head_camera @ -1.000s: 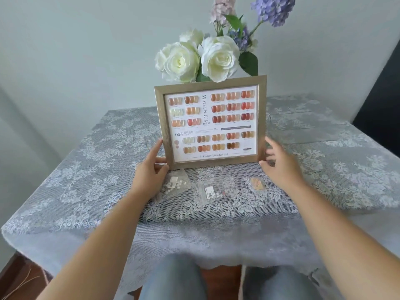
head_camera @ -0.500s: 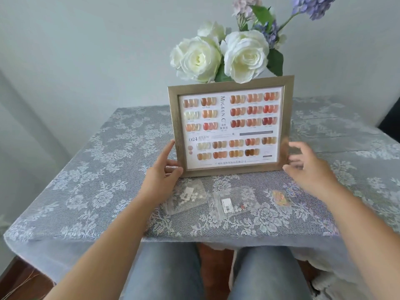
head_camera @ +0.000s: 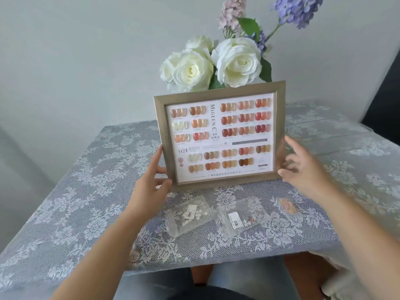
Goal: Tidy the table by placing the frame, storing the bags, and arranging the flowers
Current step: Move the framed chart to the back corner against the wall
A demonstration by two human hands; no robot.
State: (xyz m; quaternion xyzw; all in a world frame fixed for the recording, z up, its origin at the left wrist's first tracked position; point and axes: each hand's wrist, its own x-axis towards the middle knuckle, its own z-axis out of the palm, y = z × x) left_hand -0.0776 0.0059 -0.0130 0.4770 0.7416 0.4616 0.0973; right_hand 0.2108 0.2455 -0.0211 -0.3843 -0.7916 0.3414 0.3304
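**Three small bags lie in front of an upright frame**

Three clear bags are seen in a row on the lace tablecloth, near the table's front edge: a left bag with pale pieces and a white label, a middle bag with a barcode label, and a smaller right bag with orange contents. Just behind them the frame is stood upright on the cloth, its colour-swatch chart turned toward the camera. Its lower left corner is gripped by the left hand: the thumb is laid on the front moulding, the index finger is stretched up along the left edge, and the other fingers are curled behind it. The right hand is held beside the frame's right edge, fingers spread and loosely bent; it is blurred, so whether the fingertips touch the moulding cannot be told. Behind the frame the flowers are seen, white roses in front and purple and pink sprays above; their container is hidden by the frame.
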